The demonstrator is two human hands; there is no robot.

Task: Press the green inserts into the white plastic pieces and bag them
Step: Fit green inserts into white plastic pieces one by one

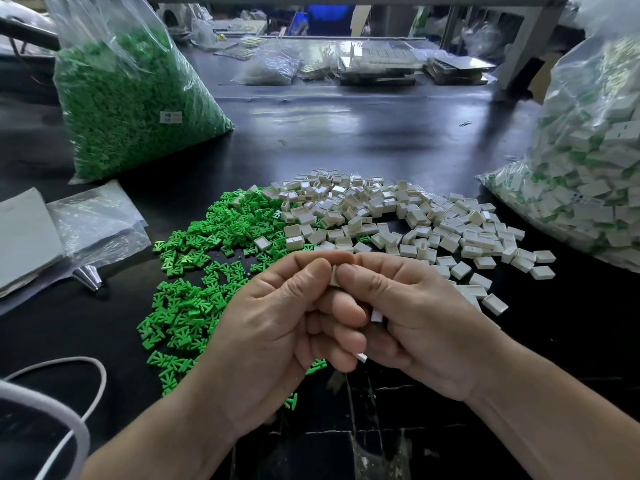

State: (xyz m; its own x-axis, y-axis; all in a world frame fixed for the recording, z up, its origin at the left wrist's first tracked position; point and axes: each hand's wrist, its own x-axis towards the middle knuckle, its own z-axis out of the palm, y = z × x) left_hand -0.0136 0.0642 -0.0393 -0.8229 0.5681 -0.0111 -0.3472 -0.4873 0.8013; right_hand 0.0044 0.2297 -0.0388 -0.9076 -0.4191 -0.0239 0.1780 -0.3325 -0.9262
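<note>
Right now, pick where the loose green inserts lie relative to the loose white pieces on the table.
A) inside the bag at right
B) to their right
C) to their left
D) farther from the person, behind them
C: the green inserts spread to the left of the white pieces on the dark table, the two piles meeting only along one edge.

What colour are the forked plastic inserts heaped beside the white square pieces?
Bright green; the forked plastic inserts show best in the head view.
</note>
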